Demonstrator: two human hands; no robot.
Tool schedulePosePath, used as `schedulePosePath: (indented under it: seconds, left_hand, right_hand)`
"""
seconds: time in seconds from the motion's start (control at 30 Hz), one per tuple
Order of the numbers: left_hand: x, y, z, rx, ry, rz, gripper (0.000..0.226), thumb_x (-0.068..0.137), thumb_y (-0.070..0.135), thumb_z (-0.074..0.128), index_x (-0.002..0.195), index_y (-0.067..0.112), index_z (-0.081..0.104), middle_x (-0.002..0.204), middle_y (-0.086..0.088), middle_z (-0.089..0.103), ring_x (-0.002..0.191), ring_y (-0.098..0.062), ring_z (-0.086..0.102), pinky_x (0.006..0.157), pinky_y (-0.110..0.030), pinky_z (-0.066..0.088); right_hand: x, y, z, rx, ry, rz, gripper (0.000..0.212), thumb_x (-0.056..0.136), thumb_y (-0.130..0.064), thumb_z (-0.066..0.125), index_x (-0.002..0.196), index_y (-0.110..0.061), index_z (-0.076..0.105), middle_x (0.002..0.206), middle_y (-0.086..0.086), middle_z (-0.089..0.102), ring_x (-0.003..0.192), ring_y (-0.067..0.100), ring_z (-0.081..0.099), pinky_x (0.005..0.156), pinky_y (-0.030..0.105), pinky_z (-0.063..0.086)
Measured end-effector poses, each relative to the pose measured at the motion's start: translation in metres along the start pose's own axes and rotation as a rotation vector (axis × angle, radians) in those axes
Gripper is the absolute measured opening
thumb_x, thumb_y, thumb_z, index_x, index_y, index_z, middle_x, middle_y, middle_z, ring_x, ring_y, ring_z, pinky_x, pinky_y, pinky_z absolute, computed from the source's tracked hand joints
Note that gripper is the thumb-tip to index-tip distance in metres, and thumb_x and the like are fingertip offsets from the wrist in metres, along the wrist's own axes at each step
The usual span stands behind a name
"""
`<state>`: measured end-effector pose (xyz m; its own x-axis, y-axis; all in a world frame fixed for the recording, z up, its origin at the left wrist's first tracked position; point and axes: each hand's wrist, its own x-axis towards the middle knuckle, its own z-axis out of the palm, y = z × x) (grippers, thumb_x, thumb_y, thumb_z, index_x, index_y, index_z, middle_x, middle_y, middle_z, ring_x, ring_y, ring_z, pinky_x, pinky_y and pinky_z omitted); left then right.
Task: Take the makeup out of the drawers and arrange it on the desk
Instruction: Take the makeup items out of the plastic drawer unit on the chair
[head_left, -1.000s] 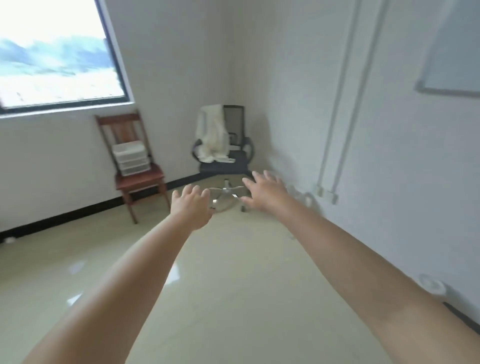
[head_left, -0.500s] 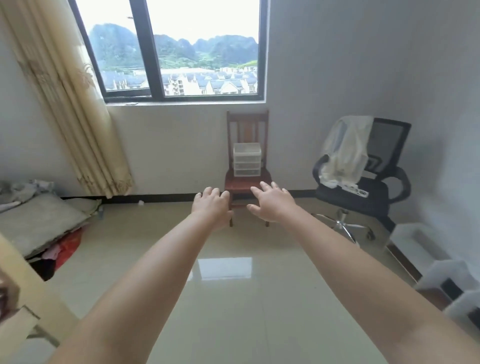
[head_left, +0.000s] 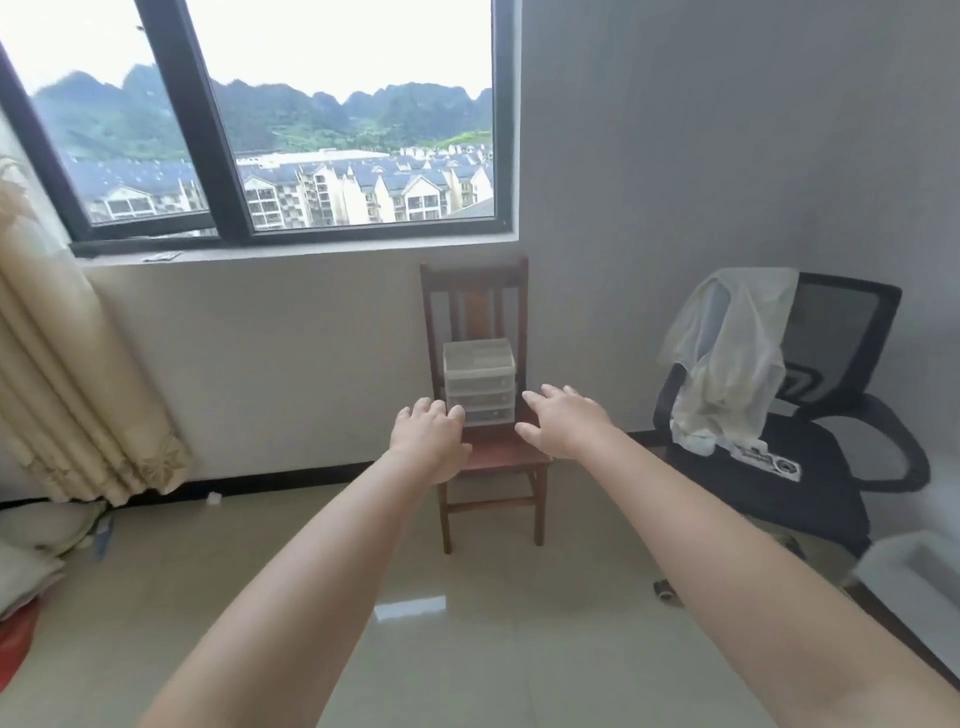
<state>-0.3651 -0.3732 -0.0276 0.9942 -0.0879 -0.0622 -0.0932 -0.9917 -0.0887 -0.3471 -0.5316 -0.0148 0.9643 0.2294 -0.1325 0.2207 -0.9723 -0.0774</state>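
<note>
A small translucent plastic drawer unit (head_left: 479, 382) with three drawers stands on the seat of a brown wooden chair (head_left: 483, 457) against the wall under the window. All its drawers look pushed in; I cannot see any makeup. Both my arms stretch forward toward it. My left hand (head_left: 428, 441) hangs in the air, fingers relaxed, overlapping the unit's lower left corner in view. My right hand (head_left: 563, 418) is spread open just right of the unit. Neither hand holds anything, and both are still well short of the chair.
A black mesh office chair (head_left: 810, 457) with a pale cloth draped over it stands to the right. A beige curtain (head_left: 67, 374) hangs at the left, with bedding and clutter on the floor below. A white object sits at the right edge. Glossy tiled floor lies between me and the chair.
The view has swung left and closed in: the wooden chair with the drawer unit is now centred and larger. Both hands stay outstretched and open.
</note>
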Motion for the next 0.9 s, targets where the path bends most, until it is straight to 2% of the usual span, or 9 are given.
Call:
schedulePosePath:
  seconds: [0.23, 0.47, 0.6, 0.73, 0.9]
  left_hand:
    - [0.207, -0.023, 0.005, -0.007, -0.024, -0.02, 0.046, 0.095, 0.036, 0.039, 0.134, 0.011, 0.034, 0.141, -0.009, 0.037, 0.135, -0.027, 0.027, 0.11, -0.038, 0.026]
    - [0.372, -0.067, 0.033, 0.009, -0.031, -0.024, 0.044, 0.095, 0.036, 0.039, 0.13, 0.01, 0.038, 0.137, -0.009, 0.041, 0.133, -0.026, 0.03, 0.106, -0.037, 0.028]
    - [0.469, -0.097, 0.076, -0.018, -0.091, -0.002, 0.043, 0.095, 0.035, 0.038, 0.13, 0.01, 0.038, 0.138, -0.009, 0.041, 0.132, -0.027, 0.03, 0.105, -0.037, 0.029]
    - [0.559, -0.126, 0.127, -0.035, -0.164, 0.047, 0.043, 0.096, 0.034, 0.037, 0.131, 0.01, 0.037, 0.138, -0.009, 0.04, 0.133, -0.027, 0.029, 0.106, -0.036, 0.029]
    - [0.648, -0.146, 0.196, -0.081, -0.204, 0.087, 0.044, 0.094, 0.034, 0.04, 0.131, 0.01, 0.037, 0.139, -0.008, 0.039, 0.134, -0.025, 0.028, 0.107, -0.035, 0.028]
  right_hand:
    - [0.209, 0.051, -0.018, 0.003, -0.039, -0.016, 0.054, 0.096, -0.043, 0.031, 0.143, -0.019, 0.023, 0.153, 0.007, 0.02, 0.142, 0.03, 0.014, 0.114, 0.043, 0.022]
    - [0.382, 0.061, -0.01, -0.034, -0.078, -0.073, 0.052, 0.097, -0.041, 0.031, 0.142, -0.017, 0.025, 0.15, 0.008, 0.027, 0.141, 0.03, 0.016, 0.113, 0.043, 0.024]
    - [0.486, 0.065, 0.029, -0.025, -0.132, -0.049, 0.051, 0.096, -0.04, 0.031, 0.141, -0.016, 0.028, 0.148, 0.007, 0.031, 0.141, 0.03, 0.015, 0.113, 0.042, 0.023]
    - [0.576, 0.067, 0.082, 0.071, -0.222, 0.011, 0.048, 0.096, -0.038, 0.033, 0.136, -0.013, 0.035, 0.143, 0.007, 0.039, 0.137, 0.029, 0.025, 0.109, 0.04, 0.028]
    - [0.655, 0.076, 0.162, 0.365, -0.399, 0.153, 0.047, 0.096, -0.032, 0.038, 0.135, -0.007, 0.039, 0.14, 0.009, 0.044, 0.131, 0.024, 0.038, 0.105, 0.034, 0.035]
